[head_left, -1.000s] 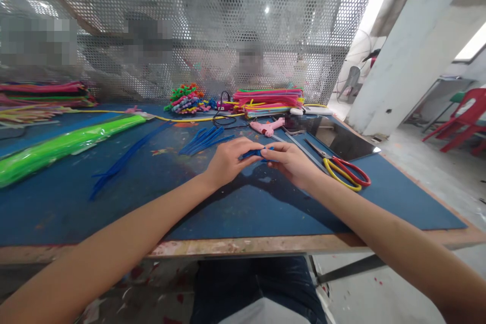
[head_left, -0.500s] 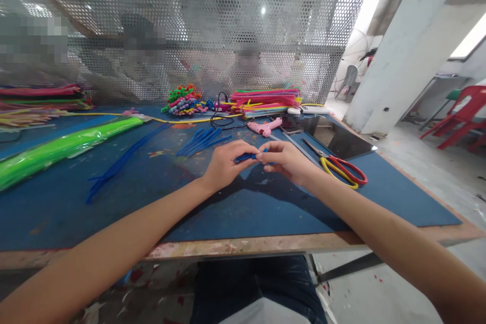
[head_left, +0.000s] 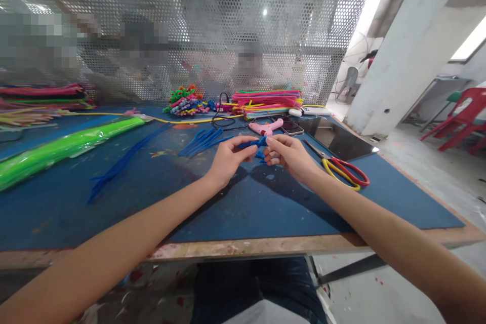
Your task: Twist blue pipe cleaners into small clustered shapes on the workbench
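Between both hands is a small bundle of blue pipe cleaners (head_left: 261,142), bent together, its exact shape partly covered by fingers. My left hand (head_left: 230,157) pinches its left end, and my right hand (head_left: 290,154) grips the right end with thumb and fingertips. Just beyond the left hand lie several folded blue pipe cleaners (head_left: 199,143) on the blue mat. A pink glue gun (head_left: 266,127) rests behind the held bundle. To the right of my right hand are scissors (head_left: 343,172) with one red and one yellow handle.
Long blue pipe cleaners (head_left: 121,162) and a bright green plastic-wrapped bundle (head_left: 72,149) lie at left. Colourful pipe cleaner bundles (head_left: 266,98) line the back by a perforated metal screen (head_left: 212,25). A phone (head_left: 290,126) and a dark glossy panel (head_left: 337,137) sit at right.
The hands have shifted slightly apart and upward, showing more of the blue bundle between them. My right fingers have moved along it. The view has tilted very slightly.
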Available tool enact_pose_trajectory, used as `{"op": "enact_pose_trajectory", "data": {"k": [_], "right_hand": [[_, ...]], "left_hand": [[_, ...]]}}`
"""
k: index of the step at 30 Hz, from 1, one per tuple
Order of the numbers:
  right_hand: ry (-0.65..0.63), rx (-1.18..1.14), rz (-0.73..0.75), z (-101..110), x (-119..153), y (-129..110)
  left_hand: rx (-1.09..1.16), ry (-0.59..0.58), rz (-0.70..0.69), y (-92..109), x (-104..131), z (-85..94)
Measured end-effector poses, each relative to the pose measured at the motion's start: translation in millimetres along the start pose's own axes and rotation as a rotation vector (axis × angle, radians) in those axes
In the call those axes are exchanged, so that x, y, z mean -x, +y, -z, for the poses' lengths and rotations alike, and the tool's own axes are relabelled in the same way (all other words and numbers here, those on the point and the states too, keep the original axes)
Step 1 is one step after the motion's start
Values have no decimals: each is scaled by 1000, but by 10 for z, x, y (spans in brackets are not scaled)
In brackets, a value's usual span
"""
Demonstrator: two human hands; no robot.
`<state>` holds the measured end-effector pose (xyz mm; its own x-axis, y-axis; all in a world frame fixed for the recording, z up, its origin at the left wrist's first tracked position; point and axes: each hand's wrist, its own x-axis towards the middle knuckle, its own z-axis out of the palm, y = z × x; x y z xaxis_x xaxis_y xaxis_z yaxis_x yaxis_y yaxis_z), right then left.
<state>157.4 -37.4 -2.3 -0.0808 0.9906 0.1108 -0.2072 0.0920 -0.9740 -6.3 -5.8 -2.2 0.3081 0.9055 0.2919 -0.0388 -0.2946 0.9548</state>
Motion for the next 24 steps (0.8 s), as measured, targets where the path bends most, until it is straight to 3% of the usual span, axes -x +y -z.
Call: {"op": "enact_pose_trajectory", "data": {"k": [4, 7, 12, 15, 20, 24], "right_hand": [[36, 149, 126, 8, -29, 36], [20, 271, 174, 27, -44, 63], [68, 399, 254, 52, -52, 87], [51, 362, 243, 48, -56, 78], [49, 228, 142, 43, -59, 35], [-14, 343, 150, 61, -53, 30]], "left_hand": [[158, -5, 164, 1, 35, -38], [156, -49, 199, -5, 41, -40], [-149, -92, 67, -51, -21, 29], [-248, -130, 13, -49, -28, 38], [84, -104, 241, 8, 21, -20], [211, -104, 366, 14, 22, -20]]}}
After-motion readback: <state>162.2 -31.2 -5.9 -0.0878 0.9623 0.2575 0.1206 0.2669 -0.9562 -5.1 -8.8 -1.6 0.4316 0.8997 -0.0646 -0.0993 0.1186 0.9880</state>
